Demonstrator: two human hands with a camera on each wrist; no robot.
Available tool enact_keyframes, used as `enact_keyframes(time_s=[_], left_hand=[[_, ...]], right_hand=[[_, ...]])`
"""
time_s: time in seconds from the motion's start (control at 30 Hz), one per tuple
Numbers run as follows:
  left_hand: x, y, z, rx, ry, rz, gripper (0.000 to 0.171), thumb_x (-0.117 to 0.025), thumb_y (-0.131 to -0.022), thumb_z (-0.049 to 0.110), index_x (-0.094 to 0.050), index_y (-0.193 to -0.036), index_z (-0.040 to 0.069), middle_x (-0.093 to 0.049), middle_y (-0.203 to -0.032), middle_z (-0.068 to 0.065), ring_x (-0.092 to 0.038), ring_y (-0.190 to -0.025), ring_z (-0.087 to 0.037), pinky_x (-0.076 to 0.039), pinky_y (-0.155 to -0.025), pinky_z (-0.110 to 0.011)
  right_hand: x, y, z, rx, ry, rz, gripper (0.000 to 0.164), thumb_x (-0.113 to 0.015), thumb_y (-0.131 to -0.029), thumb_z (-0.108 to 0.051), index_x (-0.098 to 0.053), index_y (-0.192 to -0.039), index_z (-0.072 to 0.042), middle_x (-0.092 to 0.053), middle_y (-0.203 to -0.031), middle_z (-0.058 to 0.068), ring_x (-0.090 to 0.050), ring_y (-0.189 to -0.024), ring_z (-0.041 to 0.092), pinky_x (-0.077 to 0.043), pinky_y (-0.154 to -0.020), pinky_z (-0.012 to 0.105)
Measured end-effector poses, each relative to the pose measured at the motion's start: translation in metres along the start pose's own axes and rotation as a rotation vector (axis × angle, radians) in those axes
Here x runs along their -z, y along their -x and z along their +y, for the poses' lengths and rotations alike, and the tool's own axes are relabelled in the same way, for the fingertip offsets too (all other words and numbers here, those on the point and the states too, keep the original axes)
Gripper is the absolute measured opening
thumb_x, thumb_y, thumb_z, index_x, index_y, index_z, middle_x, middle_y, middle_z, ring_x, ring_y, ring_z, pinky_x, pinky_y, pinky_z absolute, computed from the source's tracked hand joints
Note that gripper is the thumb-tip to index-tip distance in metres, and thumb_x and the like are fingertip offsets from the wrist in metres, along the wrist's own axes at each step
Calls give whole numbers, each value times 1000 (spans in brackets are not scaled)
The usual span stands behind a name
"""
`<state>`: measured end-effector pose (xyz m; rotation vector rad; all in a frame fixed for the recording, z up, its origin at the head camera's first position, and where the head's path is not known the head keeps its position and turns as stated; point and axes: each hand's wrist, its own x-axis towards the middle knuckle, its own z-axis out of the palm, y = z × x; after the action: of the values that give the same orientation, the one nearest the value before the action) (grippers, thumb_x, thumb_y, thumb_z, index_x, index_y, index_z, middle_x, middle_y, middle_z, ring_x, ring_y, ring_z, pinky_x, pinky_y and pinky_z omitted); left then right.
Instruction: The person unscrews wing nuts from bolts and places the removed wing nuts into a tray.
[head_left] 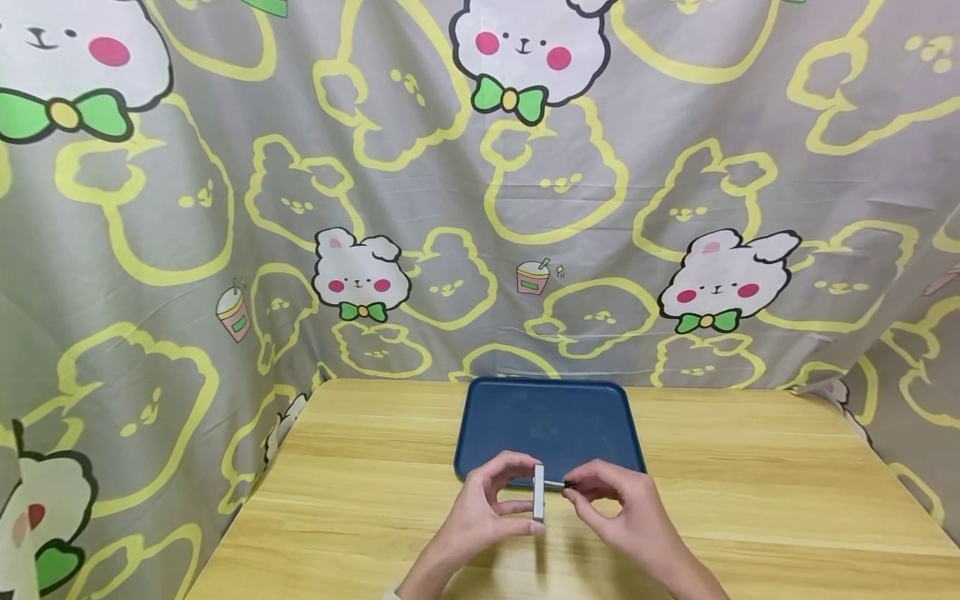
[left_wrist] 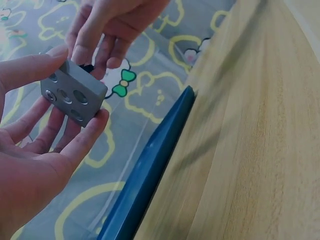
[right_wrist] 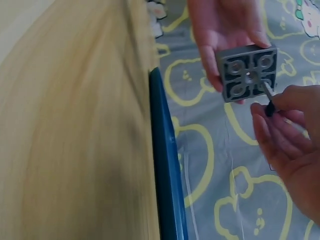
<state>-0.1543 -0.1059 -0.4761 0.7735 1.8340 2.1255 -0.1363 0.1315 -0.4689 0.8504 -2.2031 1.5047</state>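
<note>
The left hand (head_left: 480, 508) pinches a grey block (head_left: 538, 493) by its edges, keeping its holed face clear; the right hand (head_left: 618, 508) pinches what looks like a small screwdriver (head_left: 558, 484) into the middle hole, above the table (head_left: 750, 500), beside the blue tray (head_left: 551, 417)
</note>
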Motion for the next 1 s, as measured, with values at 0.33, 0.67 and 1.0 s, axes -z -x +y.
enact_keyframes(time_s=[0.33,0.67,1.0], left_hand=[[0,-2,1,19,25,15,61,-86,-77,-7,-60,-132,0,-61,-129,-14,-58,-122,-24,-61,-94,-41],[0,-2,2,29,57,12,62,-84,-76,-9,-59,-133,-2,-61,-130,-12,-58,-122,-24,-61,-93,-39],[1,-1,0,9,49,9,62,-83,-76,-10,-58,-132,-3,-59,-132,-18,-56,-125,-33,-60,-96,-48]], right_hand=[[-5,-7,4,609,444,134,26,-57,-107,-20,-76,-99,-3,-72,-100,8,-72,-82,18,-61,-79,19],[-6,-11,1,732,516,174,28,-56,-107,-15,-76,-99,3,-72,-101,15,-72,-81,23,-63,-77,25],[-7,-1,4,268,190,169,32,-79,-89,-3,-70,-119,-8,-72,-108,4,-72,-87,16,-61,-76,19]])
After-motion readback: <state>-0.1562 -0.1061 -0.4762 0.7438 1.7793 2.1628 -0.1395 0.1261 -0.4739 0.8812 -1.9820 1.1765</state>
